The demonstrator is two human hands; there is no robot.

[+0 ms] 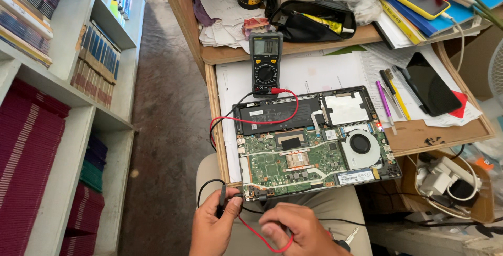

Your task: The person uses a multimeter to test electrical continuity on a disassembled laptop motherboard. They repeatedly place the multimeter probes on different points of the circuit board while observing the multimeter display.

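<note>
Low over the lap, the left hand (212, 224) pinches the black probe lead (221, 199) and the right hand (296, 232) curls round the red probe lead (262, 240), both just below the opened laptop's green circuit board (293, 162), the black-and-yellow multimeter (265, 63) propped facing up for reading.

Multimeter (265, 62) behind opened laptop (314, 141); hands (251, 227) before it.

black probe lead (222, 199), red lead (260, 239), prob. both gripped near laptop edge
</note>
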